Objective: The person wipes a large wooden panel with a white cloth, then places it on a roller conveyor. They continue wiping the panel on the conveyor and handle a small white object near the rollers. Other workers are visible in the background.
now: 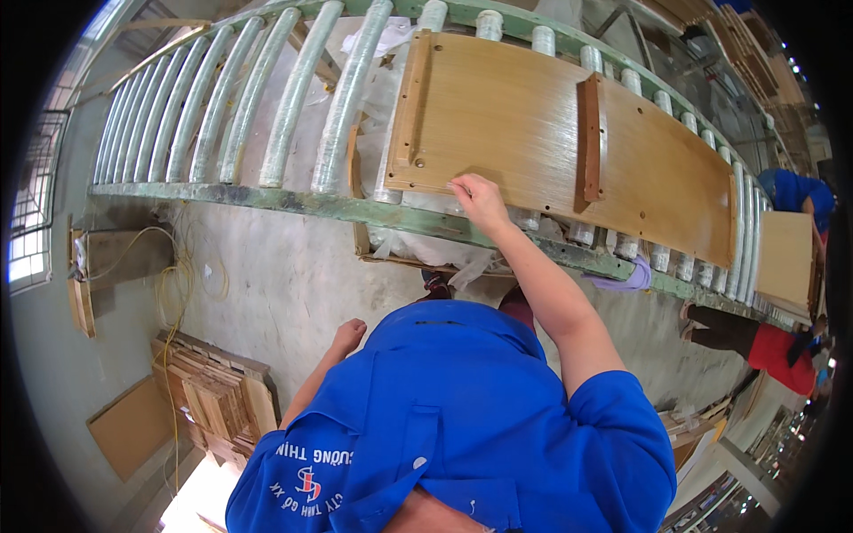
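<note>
A long brown wooden panel (506,115) lies across the roller conveyor ahead of me. One batten (413,102) runs along its left end, and a darker batten (590,138) stands across its middle. Small dark holes dot the surface. My right hand (482,202) is at the panel's near edge, left of the middle batten. Its fingers are pinched together, and what they hold, if anything, is too small to make out. Low at my left side hangs my left hand (350,335), fingers curled in, nothing visible in it, apart from the conveyor.
Wrapped rollers (289,98) continue left inside a green frame rail (267,195). A purple cloth (629,275) hangs on the near rail. Stacked boards (222,395) and a yellow cord (182,284) are at lower left. A person in red (782,355) and another in blue (795,195) are at right.
</note>
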Demonstrator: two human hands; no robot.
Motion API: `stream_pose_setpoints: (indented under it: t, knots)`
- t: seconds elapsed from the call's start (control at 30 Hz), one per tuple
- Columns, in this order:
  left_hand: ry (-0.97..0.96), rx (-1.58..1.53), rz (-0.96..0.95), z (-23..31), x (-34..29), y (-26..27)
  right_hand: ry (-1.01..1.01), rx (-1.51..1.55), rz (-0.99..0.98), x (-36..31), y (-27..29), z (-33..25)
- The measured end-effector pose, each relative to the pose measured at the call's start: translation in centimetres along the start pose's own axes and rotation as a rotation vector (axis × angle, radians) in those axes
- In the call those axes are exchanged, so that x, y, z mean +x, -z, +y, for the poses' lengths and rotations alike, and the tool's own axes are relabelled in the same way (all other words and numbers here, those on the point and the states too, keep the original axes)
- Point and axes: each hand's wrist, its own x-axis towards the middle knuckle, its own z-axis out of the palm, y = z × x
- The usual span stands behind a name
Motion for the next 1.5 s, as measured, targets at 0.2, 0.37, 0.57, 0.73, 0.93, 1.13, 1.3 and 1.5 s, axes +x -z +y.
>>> stream_pose_setpoints:
  t: [0.2, 0.37, 0.57, 0.73, 0.93, 1.13, 1.3, 1.5]
  knots:
    - [-0.025, 0.017, -0.030, 2.0, 1.2, 0.4, -0.064, -0.032, 0.119, -3.0, 4.2, 2.3]
    - [-0.064, 0.057, -0.036, 3.6, 1.7, 0.6, -0.140, -0.053, 0.286, -6.0, 8.0, 4.8]
    - [-0.094, 0.107, -0.053, 4.5, 2.2, 0.8, -0.216, -0.095, 0.421, -8.4, 11.6, 6.6]
    - [-0.101, 0.104, -0.059, 5.3, 2.3, 0.7, -0.210, -0.084, 0.431, -8.9, 12.1, 7.1]
    - [-0.103, 0.128, -0.052, 6.0, 2.0, 0.3, -0.207, -0.083, 0.427, -9.0, 12.2, 7.4]
    - [-0.116, 0.161, -0.048, 7.3, 2.0, -0.5, -0.204, -0.119, 0.484, -10.0, 14.2, 8.7]
    - [-0.131, 0.198, -0.069, 9.4, 2.5, -1.4, -0.276, -0.113, 0.549, -11.8, 17.7, 10.5]
    - [-0.183, 0.242, -0.092, 12.8, 3.1, -2.9, -0.317, -0.180, 0.677, -14.6, 23.0, 14.3]
